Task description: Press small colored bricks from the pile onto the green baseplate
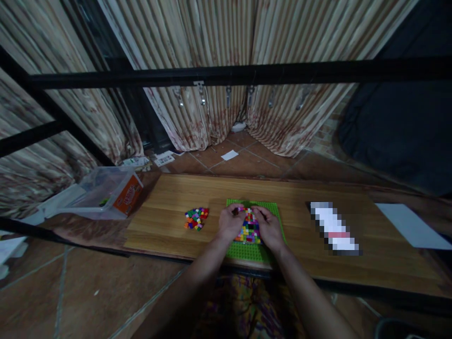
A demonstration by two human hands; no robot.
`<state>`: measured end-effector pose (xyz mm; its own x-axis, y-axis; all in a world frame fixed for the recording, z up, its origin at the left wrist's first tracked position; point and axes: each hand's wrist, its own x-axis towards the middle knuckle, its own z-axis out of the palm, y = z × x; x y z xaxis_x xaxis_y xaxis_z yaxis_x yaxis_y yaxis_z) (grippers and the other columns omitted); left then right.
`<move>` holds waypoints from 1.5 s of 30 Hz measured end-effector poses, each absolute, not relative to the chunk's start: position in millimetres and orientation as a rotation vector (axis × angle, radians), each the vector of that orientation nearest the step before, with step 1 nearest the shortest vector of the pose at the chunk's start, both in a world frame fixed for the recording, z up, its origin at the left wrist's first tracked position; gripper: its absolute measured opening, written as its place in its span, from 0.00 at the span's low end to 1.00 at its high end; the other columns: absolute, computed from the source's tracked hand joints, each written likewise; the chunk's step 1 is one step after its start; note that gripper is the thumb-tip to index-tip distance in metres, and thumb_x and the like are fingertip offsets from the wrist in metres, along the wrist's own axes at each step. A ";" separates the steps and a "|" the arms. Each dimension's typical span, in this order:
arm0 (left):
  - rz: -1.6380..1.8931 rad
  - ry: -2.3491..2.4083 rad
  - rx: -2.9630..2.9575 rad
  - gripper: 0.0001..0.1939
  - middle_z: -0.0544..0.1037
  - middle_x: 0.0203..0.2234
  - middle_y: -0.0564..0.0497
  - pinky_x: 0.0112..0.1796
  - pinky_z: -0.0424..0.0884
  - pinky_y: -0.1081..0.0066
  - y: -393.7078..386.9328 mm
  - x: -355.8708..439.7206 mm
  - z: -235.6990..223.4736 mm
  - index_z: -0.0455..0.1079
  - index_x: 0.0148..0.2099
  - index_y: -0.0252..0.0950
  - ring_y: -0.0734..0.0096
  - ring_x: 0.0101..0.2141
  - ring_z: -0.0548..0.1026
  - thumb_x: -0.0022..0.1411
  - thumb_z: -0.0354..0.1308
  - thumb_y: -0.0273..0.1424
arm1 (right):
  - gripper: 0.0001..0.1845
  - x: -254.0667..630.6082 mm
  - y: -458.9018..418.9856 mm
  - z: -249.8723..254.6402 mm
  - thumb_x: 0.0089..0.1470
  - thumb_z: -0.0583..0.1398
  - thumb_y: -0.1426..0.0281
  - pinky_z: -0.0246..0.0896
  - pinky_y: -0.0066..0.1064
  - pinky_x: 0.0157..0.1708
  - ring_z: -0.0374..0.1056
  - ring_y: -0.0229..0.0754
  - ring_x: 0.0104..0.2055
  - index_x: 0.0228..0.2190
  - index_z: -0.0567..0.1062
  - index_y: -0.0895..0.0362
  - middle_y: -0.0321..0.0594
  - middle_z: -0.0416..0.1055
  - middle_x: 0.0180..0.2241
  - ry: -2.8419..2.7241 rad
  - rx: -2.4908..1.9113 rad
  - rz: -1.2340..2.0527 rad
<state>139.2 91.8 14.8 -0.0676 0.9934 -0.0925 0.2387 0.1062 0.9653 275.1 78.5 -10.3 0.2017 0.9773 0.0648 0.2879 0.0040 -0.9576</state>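
Observation:
A green baseplate (pixel 271 211) lies on a wooden board (pixel 169 202). A patch of small multicoloured bricks (pixel 249 227) covers its middle. My left hand (pixel 229 222) rests on the plate's left side, fingers curled at the top of the brick patch. My right hand (pixel 269 227) rests on the right side, fingers bent toward the same spot. Whether either hand pinches a brick is hidden. A loose pile of coloured bricks (pixel 196 218) sits on the board, left of my left hand.
A clear plastic tub (pixel 102 193) with an orange label stands off the board's left end. A blurred-out flat object (pixel 334 227) lies on the board's right side, and a white sheet (pixel 409 225) further right. A black bar (pixel 226 74) crosses above. Curtains hang behind.

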 end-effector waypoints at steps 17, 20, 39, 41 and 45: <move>1.094 1.988 1.512 0.07 0.78 0.35 0.47 0.42 0.73 0.67 11.2 12.1 7.7 0.70 0.39 0.35 0.66 0.38 0.77 0.57 0.54 0.27 | 0.24 278.2 73.5 -7.9 0.50 0.55 0.49 0.62 0.41 0.44 0.70 0.49 0.41 0.39 0.78 0.53 0.42 0.77 0.40 -1.268 -1.551 0.868; 0.977 2.078 1.672 0.08 0.77 0.35 0.48 0.42 0.72 0.66 12.5 13.0 7.2 0.71 0.40 0.36 0.65 0.39 0.76 0.57 0.55 0.26 | 0.25 278.4 72.5 -7.1 0.51 0.55 0.49 0.62 0.41 0.43 0.70 0.49 0.41 0.39 0.78 0.53 0.42 0.76 0.40 -1.277 -1.567 0.855; 0.783 2.123 2.065 0.07 0.75 0.39 0.47 0.46 0.67 0.64 33.0 29.9 7.9 0.73 0.39 0.39 0.62 0.42 0.72 0.61 0.53 0.28 | 0.24 277.5 72.8 -6.4 0.51 0.56 0.51 0.62 0.40 0.44 0.69 0.48 0.41 0.39 0.77 0.54 0.43 0.76 0.40 -1.255 -1.548 0.894; 0.839 2.087 2.086 0.07 0.75 0.39 0.46 0.46 0.67 0.63 34.9 35.3 11.2 0.73 0.38 0.37 0.61 0.42 0.72 0.61 0.53 0.27 | 0.24 277.3 72.9 -6.7 0.51 0.56 0.50 0.62 0.40 0.44 0.70 0.48 0.41 0.39 0.77 0.54 0.43 0.76 0.40 -1.254 -1.544 0.881; 0.971 1.805 2.139 0.07 0.74 0.33 0.49 0.43 0.67 0.67 42.7 59.4 23.3 0.72 0.35 0.37 0.65 0.39 0.72 0.62 0.52 0.27 | 0.23 276.5 73.0 -6.4 0.50 0.57 0.51 0.62 0.40 0.44 0.69 0.48 0.41 0.38 0.78 0.54 0.42 0.76 0.39 -1.249 -1.512 0.863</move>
